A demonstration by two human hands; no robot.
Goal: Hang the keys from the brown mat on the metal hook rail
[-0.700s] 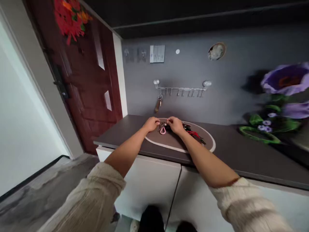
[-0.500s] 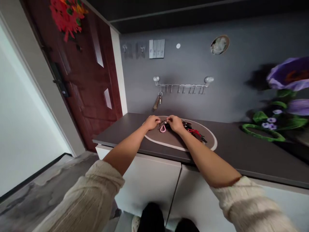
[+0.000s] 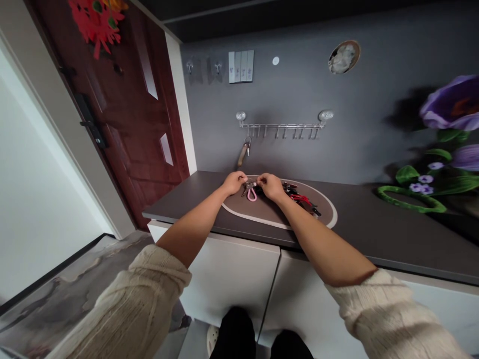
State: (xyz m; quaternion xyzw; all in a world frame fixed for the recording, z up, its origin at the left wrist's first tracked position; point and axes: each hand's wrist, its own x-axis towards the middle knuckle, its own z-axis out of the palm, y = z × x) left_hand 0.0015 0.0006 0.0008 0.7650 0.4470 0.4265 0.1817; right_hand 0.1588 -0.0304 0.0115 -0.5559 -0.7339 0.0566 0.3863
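My left hand [image 3: 235, 182] and my right hand [image 3: 270, 187] hover close together over an oval brown mat with a pale border [image 3: 262, 215]. Between their fingertips, both hands pinch a small metal key ring with keys [image 3: 250, 185]. A pink loop carabiner [image 3: 252, 195] hangs just below it, close to the mat. Right of my right hand lies a heap of dark key fobs [image 3: 290, 188] with a red strap [image 3: 300, 199]. My right hand hides part of the heap.
The mat lies on a dark grey countertop [image 3: 179, 199] above white cabinet doors [image 3: 228, 279]. A metal hook rail [image 3: 282, 126] on the grey wall holds a hanging key with a wooden fob [image 3: 243, 155]. A dark red door [image 3: 138, 119] stands to the left.
The whole scene has shifted upward in the view as my head moved. My hands remain close together at the key ring, with no clear change in their hold.
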